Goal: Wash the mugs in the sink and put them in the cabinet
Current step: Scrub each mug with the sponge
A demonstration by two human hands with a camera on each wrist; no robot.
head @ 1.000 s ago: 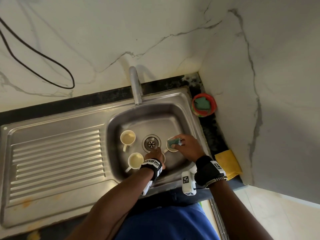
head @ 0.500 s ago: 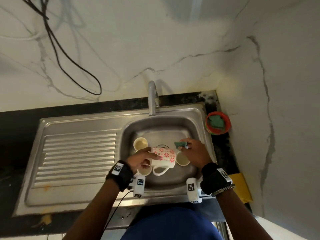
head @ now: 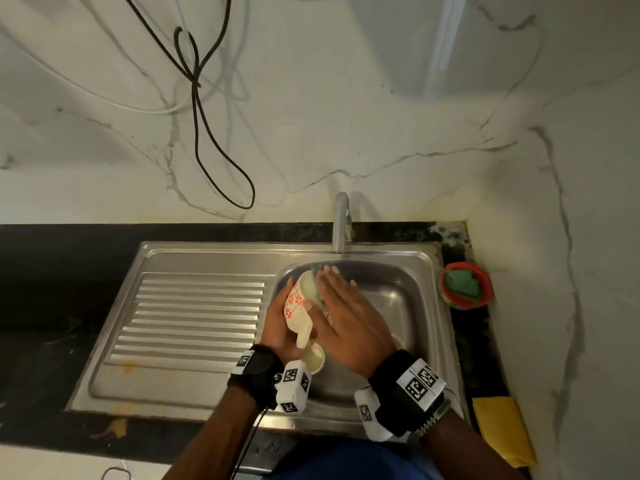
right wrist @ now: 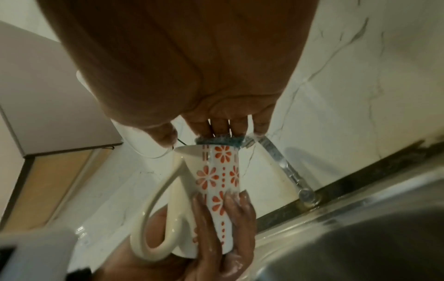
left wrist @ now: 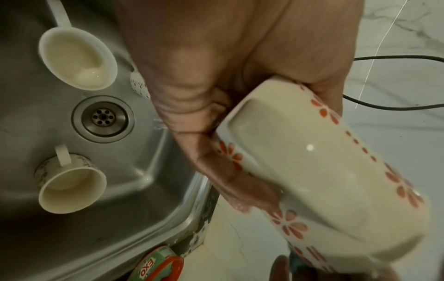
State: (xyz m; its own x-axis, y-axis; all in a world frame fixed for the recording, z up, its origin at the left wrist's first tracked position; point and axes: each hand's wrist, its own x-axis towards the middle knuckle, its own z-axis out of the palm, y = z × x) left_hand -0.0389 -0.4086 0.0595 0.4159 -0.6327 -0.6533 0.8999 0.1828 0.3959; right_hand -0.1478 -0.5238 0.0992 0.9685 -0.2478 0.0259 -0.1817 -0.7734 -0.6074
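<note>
Left hand grips the floral mug, tilted over the sink, fingers curled round its body. Right hand, fingers straight, presses a green scrubber to the rim. Best practice: steady the soapy mug and sweep the scrubber round the rim.

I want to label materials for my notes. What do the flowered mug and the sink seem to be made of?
Flowered mug: most likely glazed ceramic. It has a smooth cream surface with a bright highlight, printed orange flowers, and a thick moulded handle. The left hand holds it.

Sink: most likely stainless steel with a brushed finish. It is grey metal with soft reflections and pressed corners.
</note>
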